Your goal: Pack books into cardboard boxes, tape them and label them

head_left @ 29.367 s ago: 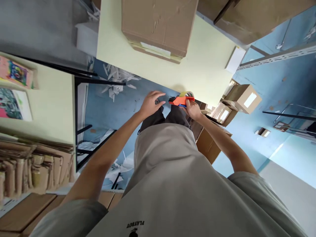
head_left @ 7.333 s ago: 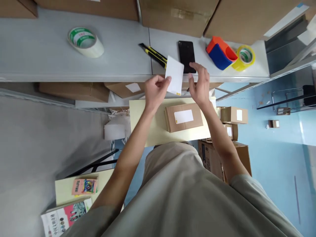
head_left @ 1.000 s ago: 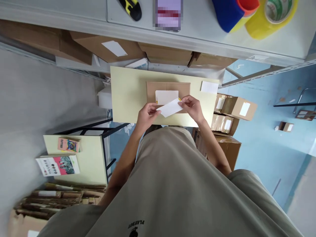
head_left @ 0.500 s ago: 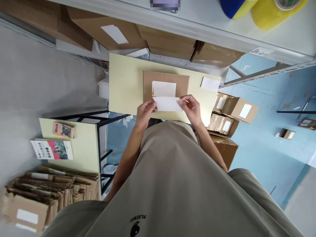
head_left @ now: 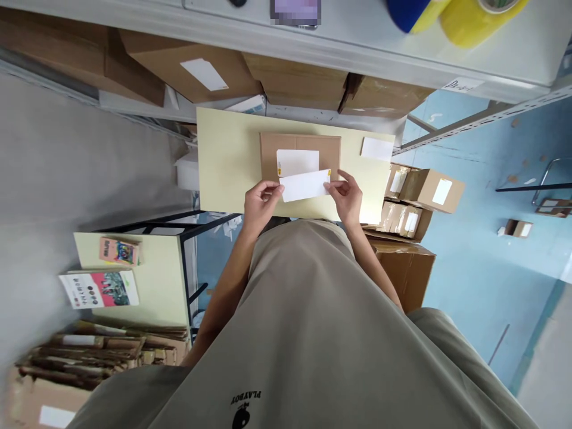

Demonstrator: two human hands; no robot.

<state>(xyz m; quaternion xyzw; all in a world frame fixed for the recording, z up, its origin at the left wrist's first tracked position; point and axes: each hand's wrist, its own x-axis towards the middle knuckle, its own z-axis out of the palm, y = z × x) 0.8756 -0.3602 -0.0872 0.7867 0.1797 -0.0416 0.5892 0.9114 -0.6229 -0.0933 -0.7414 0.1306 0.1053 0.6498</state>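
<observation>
A white label (head_left: 305, 185) is stretched between my two hands, above the near side of a flat cardboard box (head_left: 270, 156). My left hand (head_left: 261, 202) pinches its left end. At the right end, the thumb and a finger of my right hand (head_left: 345, 195) grip the label, with the index finger raised off it. A small yellow mark shows at the label's upper right corner. On the box lies another white label (head_left: 298, 161), partly covered along its near edge by the held one. Under the box is a pale yellow tabletop (head_left: 227, 161).
A white slip (head_left: 376, 148) lies at the tabletop's right end. Beyond the table, a grey shelf (head_left: 357, 56) holds yellow tape rolls (head_left: 478, 24) above large cartons (head_left: 295, 80). More boxes (head_left: 431, 189) stand at right. Flattened cardboard (head_left: 98, 351) and a side table with booklets (head_left: 105, 289) are at left.
The held label has tilted, its right end now higher, and its face shows more fully. My right index finger has lifted away from it. The camera view has shifted slightly.
</observation>
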